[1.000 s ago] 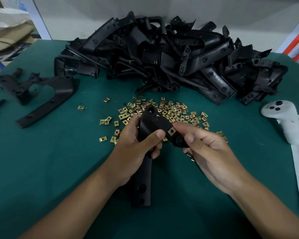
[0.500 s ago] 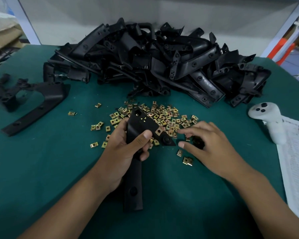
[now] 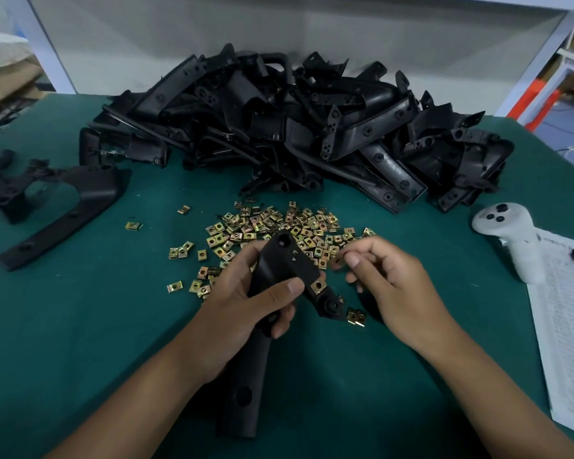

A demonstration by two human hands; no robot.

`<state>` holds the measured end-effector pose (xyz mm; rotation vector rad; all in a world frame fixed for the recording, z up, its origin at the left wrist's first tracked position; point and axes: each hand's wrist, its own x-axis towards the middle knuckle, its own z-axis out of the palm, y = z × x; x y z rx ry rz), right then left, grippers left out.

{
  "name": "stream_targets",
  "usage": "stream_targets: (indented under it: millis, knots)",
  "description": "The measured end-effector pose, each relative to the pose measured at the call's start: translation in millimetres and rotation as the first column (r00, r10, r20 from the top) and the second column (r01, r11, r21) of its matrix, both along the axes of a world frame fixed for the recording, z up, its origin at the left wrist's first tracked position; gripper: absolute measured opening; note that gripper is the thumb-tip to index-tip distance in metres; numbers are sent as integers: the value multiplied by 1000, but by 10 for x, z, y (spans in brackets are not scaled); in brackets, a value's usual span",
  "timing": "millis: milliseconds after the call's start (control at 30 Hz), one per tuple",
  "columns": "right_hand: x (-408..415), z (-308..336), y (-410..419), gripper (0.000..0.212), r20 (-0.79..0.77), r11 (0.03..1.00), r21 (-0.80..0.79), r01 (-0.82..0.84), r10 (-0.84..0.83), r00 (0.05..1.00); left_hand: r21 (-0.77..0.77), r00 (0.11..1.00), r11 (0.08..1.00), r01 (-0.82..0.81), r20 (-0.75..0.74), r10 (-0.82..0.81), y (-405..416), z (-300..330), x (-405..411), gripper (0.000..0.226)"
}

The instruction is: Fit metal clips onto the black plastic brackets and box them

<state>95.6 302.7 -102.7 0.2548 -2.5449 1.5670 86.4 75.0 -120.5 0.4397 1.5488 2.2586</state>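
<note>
Left hand point(image 3: 242, 313) grips the bracket point(image 3: 279, 293), one clip point(image 3: 318, 286) already seated. Right hand point(image 3: 391, 289), having left the bracket, lifts from the clip pile point(image 3: 279, 223) on the surface point(image 3: 80, 326), its fingers point(image 3: 353, 260) apparently pinching a fresh clip for the next slot.

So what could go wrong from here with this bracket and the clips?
1. The right hand pinches a small clip at its fingertips above the loose clips; a slip could lose it among them.
2. The left hand holds the bracket near one end, so pressing a clip on might twist it.
3. The bracket pile leans toward the clips and might slide onto them.
</note>
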Motion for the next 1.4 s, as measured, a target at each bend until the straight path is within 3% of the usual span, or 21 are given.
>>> stream_targets:
  millis: [100, 300, 533, 833, 1267, 1400]
  knots:
    - [32, 22, -105, 15, 97, 951, -308, -28, 60, 993, 0, 999, 999, 39, -22, -39, 9, 9, 9, 38]
    - [61, 58, -164, 22, 200, 844, -535, -41, 173, 964, 22, 991, 991, 134, -11, -134, 17, 50, 43, 34]
    - [89, 144, -181, 11, 200, 827, -559, -60, 205, 958, 32, 989, 988, 149, -4, -149, 28, 39, 34, 28]
    - [120, 178, -217, 18, 172, 883, -459, -101, 200, 964, 19, 988, 988, 153, 9, -154, 26, 43, 30, 27]
    - [125, 187, -214, 18, 194, 852, -516, -92, 221, 956, 4, 986, 986, 166, 9, -166, 24, 46, 30, 30]
    - [141, 206, -216, 6, 177, 855, -511, -86, 203, 963, -10, 984, 985, 175, -11, -175, 20, 48, 30, 31]
